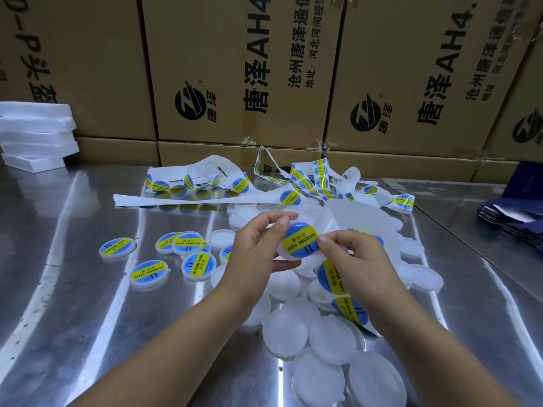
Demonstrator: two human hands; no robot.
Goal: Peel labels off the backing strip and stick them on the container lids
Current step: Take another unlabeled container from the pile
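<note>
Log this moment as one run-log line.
step: labelling lid | left hand: holds lid | right hand: pinches soldering paste label edge | labelled lids: steel table, left | bare lids: piled near

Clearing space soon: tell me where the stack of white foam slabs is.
Head view: the stack of white foam slabs sits at the far-left back of the metal table, against the cardboard boxes, left of the tangled label strips.

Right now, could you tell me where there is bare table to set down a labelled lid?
Bare table lies left of the labelled lids, up to the foam sheets, and right of the plain lids. Crowded: that lid pile and the backing strip tangle behind.
</note>
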